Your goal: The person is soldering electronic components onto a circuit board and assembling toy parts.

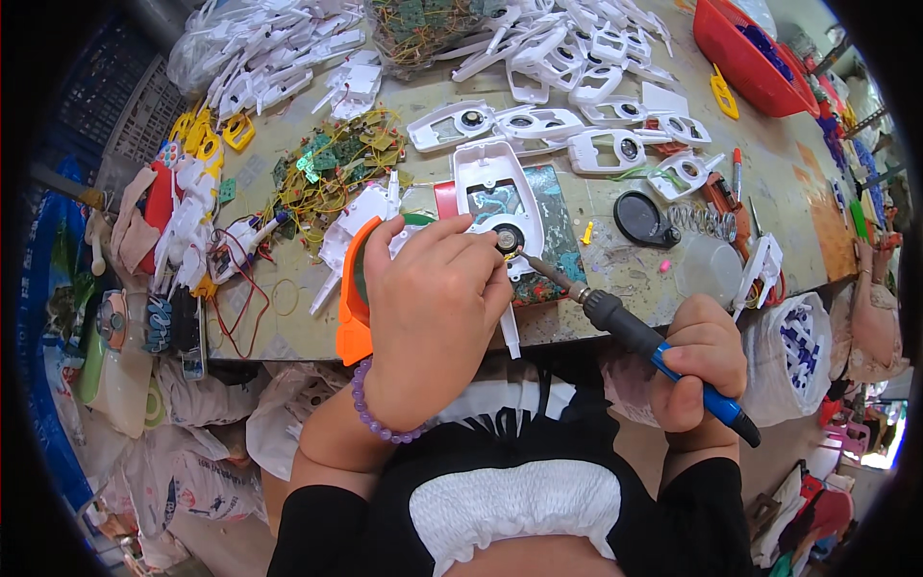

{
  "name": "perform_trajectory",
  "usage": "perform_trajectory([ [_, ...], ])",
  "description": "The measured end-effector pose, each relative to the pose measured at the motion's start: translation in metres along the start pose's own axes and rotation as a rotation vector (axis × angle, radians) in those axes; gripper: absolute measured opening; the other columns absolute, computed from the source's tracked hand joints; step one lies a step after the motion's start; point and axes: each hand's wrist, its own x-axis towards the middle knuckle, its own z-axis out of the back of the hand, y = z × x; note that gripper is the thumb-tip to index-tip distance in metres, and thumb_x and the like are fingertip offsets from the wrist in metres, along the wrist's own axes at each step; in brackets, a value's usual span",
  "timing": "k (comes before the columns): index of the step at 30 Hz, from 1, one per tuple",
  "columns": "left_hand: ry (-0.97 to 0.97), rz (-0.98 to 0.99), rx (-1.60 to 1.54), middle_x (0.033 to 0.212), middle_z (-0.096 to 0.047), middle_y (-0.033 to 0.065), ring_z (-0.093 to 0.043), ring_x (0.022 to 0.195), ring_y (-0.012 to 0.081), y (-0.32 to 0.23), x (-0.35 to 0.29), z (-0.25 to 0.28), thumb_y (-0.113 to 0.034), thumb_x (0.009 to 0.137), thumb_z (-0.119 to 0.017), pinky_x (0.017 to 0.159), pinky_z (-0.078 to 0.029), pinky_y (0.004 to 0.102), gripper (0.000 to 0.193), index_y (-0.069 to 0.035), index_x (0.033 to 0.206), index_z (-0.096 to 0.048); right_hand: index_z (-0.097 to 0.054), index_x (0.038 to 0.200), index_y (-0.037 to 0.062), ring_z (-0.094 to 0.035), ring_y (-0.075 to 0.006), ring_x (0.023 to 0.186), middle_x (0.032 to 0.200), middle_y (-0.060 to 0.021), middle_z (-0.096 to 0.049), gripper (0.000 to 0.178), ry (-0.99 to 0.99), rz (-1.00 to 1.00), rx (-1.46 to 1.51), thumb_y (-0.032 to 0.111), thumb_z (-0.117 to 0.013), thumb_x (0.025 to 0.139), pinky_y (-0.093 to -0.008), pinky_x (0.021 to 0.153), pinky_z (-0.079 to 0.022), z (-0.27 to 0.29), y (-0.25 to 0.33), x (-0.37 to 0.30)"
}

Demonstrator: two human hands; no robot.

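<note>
Palm down over the bench, my left hand (433,298) is closed, its outer fingers bent over an orange-and-green rounded piece (352,313). Its thumb and index finger pinch together close to a small black round speaker (508,238); whether a thin wire is between them is hidden. That speaker sits in a white plastic housing (529,183) with a rectangular opening, lying on a dark green speckled block (562,226). Wrapped round the blue handle of a soldering iron (625,325), my right hand (707,361) angles its tip down to the speaker's edge.
Wired green circuit boards (336,168) are heaped left of the housing. White housings (577,58) pile up behind. To the right are a black round lid-like part (642,218), a metal coil spring stand (702,220) and a red basket (745,62). A white bag (788,356) hangs by the edge.
</note>
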Motion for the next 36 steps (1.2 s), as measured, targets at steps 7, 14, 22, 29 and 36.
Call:
perform_trajectory([
  [7, 0.011, 0.0, 0.015, 0.088, -0.067, 0.0062, -0.061, 0.098, 0.0219, 0.0, -0.002, 0.0, -0.01, 0.074, -0.066, 0.092, -0.034, 0.0463, 0.011, -0.005, 0.083, -0.066, -0.059, 0.088, 0.0029, -0.049, -0.0225, 0.052, 0.066, -0.0075, -0.054, 0.016, 0.037, -0.053, 0.026, 0.017, -0.06, 0.082, -0.033, 0.048, -0.039, 0.002, 0.003, 0.01],
  [14, 0.011, -0.013, 0.021, 0.087, -0.067, 0.0058, -0.062, 0.098, 0.0215, -0.002, 0.001, 0.001, -0.01, 0.074, -0.066, 0.092, -0.034, 0.0464, 0.01, -0.005, 0.082, -0.066, -0.061, 0.088, 0.0023, -0.05, -0.0228, 0.054, 0.066, -0.0067, -0.055, 0.018, 0.186, -0.002, 0.002, 0.019, -0.064, 0.082, -0.0345, 0.049, -0.039, 0.013, 0.006, 0.034],
  [22, 0.019, -0.004, 0.031, 0.088, -0.068, 0.0057, -0.062, 0.097, 0.021, -0.003, 0.002, 0.002, -0.01, 0.074, -0.066, 0.093, -0.034, 0.0464, 0.009, -0.005, 0.081, -0.066, -0.056, 0.082, 0.0084, -0.045, -0.0171, 0.052, 0.06, -0.0035, -0.051, 0.031, -0.261, -0.135, -0.05, 0.038, -0.055, 0.09, -0.0301, 0.049, -0.035, 0.015, 0.014, 0.004],
  [29, 0.06, -0.098, -0.04, 0.099, -0.068, 0.006, -0.059, 0.104, 0.0238, 0.005, 0.001, 0.023, -0.007, 0.072, -0.065, 0.093, -0.036, 0.0464, 0.017, -0.006, 0.089, -0.067, -0.051, 0.084, 0.0028, -0.037, -0.015, 0.052, 0.058, -0.006, -0.043, 0.025, -0.51, -0.095, -0.061, 0.027, -0.048, 0.089, -0.0299, 0.051, -0.028, 0.017, -0.006, -0.027],
  [36, 0.275, -0.385, 0.007, 0.127, -0.055, 0.0059, -0.045, 0.124, 0.0323, 0.001, -0.018, 0.029, -0.01, 0.071, -0.062, 0.102, -0.033, 0.0511, 0.027, -0.012, 0.098, -0.067, -0.051, 0.084, 0.0015, -0.039, -0.0162, 0.058, 0.061, -0.008, -0.044, 0.024, -0.638, -0.15, -0.1, 0.025, -0.047, 0.087, -0.0294, 0.055, -0.03, 0.021, -0.011, -0.047],
])
